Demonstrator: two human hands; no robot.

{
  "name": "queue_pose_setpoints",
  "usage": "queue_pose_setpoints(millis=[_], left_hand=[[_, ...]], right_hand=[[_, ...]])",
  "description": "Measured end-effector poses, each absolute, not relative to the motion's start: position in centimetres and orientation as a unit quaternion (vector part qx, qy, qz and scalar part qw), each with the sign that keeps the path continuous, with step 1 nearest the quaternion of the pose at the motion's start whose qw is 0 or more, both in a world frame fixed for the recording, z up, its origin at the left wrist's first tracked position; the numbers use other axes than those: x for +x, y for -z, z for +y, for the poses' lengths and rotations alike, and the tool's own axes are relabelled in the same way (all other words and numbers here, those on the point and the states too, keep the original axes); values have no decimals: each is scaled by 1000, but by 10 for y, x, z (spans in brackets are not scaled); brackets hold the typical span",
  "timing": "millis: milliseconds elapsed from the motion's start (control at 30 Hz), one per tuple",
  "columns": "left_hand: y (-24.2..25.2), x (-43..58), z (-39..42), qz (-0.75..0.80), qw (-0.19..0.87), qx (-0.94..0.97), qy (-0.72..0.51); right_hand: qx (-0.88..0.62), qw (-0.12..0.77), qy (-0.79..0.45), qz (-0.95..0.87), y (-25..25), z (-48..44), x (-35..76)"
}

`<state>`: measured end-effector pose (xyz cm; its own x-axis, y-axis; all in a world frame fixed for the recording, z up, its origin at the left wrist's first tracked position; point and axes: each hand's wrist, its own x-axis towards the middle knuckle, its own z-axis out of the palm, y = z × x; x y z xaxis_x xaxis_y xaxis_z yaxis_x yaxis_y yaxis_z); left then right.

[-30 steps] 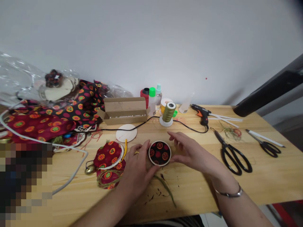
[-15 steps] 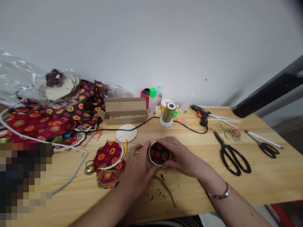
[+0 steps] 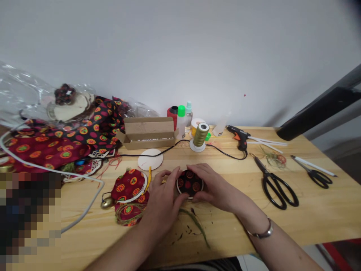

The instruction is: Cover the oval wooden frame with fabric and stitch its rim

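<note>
Between my two hands is a small round disc with black patterned fabric inside a pale rim. My left hand grips its left side, thumb at the lower edge and fingers at the upper left. On the opposite side, my right hand holds the rim between thumb and fingers. Left of my left hand lies a dark red patterned fabric piece with a white curved edge, beside a brass bell and a coil of olive cord. A green strip with dark scraps lies just below the disc.
Large black-handled scissors, smaller scissors and a glue gun lie to the right. Behind the disc are an olive thread spool, a white disc and an open cardboard box. Patterned fabric and a white cable occupy the left.
My left thumb has shifted up onto the lower edge of the disc. My right hand keeps nearly the same grip, and the disc stays in place.
</note>
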<state>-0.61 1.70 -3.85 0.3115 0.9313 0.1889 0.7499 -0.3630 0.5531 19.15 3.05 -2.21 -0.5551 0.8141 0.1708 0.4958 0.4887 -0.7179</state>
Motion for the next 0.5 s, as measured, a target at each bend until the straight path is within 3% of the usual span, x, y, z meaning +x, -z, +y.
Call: queue_pose_setpoints(millis=[500], left_hand=[[38, -6, 19, 540, 190, 785, -236]], right_hand=[[-411, 243, -324, -817, 20, 29, 189]])
